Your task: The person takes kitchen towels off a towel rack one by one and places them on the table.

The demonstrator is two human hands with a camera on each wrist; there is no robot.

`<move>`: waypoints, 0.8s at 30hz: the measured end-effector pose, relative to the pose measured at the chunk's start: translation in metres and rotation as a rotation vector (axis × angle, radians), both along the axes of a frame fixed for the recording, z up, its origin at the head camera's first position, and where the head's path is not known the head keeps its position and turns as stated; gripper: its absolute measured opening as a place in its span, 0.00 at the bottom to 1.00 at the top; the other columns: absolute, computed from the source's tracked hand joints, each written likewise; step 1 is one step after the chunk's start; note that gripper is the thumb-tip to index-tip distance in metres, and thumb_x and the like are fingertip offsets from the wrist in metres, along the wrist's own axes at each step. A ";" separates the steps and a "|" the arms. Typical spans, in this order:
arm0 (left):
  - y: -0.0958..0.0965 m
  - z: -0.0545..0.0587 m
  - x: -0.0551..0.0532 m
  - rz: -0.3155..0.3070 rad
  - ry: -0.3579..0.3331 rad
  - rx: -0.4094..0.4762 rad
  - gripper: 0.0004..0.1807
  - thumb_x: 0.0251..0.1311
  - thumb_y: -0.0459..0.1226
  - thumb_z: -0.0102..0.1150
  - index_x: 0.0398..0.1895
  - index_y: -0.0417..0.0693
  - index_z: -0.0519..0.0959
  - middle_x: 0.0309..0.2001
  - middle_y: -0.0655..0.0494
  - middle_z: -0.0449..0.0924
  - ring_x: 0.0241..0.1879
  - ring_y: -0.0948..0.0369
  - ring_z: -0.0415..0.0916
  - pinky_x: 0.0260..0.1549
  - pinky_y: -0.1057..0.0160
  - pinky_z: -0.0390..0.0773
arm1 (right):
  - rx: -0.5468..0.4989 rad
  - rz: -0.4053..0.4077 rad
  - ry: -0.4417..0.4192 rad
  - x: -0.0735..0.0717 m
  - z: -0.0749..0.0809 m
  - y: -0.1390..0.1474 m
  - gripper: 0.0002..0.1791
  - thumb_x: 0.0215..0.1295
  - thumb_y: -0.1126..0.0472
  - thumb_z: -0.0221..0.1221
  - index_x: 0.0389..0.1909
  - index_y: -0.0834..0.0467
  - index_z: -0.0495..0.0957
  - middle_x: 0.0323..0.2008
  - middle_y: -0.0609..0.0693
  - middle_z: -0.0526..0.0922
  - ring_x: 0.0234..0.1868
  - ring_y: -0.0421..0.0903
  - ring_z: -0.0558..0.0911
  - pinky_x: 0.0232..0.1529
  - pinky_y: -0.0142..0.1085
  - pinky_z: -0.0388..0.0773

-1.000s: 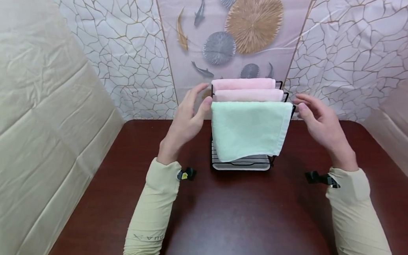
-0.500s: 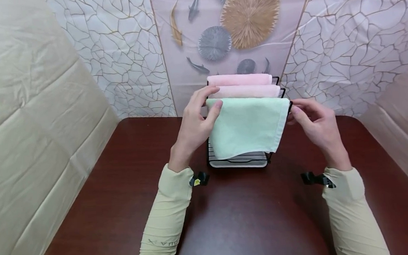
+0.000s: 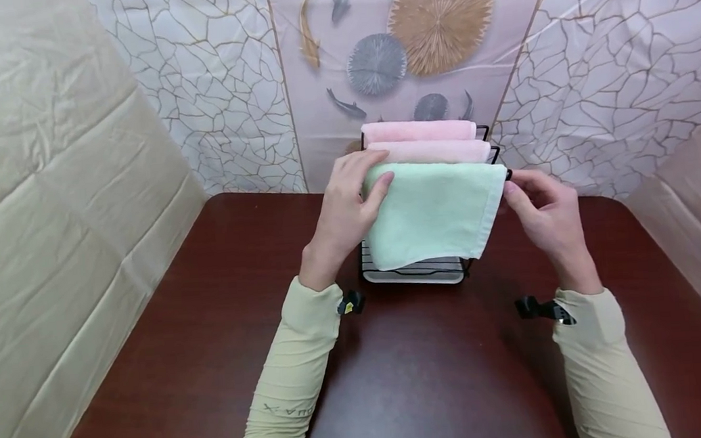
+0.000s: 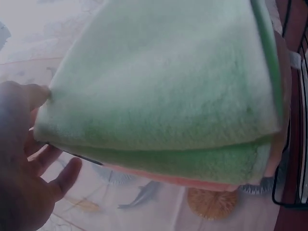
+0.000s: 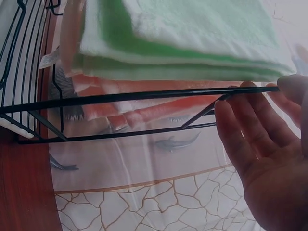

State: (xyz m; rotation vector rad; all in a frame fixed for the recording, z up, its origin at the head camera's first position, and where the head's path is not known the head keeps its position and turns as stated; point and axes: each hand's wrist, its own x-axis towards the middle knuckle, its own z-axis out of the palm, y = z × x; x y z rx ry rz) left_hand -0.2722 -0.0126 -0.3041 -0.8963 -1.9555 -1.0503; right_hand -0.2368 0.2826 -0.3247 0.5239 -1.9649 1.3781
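Note:
A folded pale green towel (image 3: 435,213) hangs over the front bar of a black wire rack (image 3: 412,269), with a pale pink towel (image 3: 437,150) and a deeper pink towel (image 3: 420,131) behind it. My left hand (image 3: 346,209) pinches the green towel's upper left corner, thumb in front and fingers behind; the left wrist view shows the thumb (image 4: 36,95) on the cloth's edge. At the upper right corner, my right hand (image 3: 548,215) pinches the towel edge beside the rack's bar end. Its fingers (image 5: 240,120) reach under the black bar in the right wrist view.
The rack holds a white tray (image 3: 412,279) at its base and stands near the back of a dark red-brown table (image 3: 422,377). Patterned fabric (image 3: 231,85) hangs close behind it, and cream fabric (image 3: 62,198) borders the left side.
My left hand has moved right from beside the rack onto the green towel's corner. The right hand has closed in from the right onto the opposite corner. The towels hang as before.

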 end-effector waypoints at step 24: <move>0.002 0.006 0.001 0.125 0.253 0.028 0.09 0.66 0.38 0.60 0.40 0.42 0.86 0.41 0.53 0.86 0.49 0.51 0.73 0.50 0.57 0.70 | -0.024 0.036 -0.023 0.001 -0.003 0.002 0.09 0.65 0.76 0.56 0.44 0.77 0.77 0.29 0.45 0.84 0.24 0.37 0.82 0.27 0.24 0.79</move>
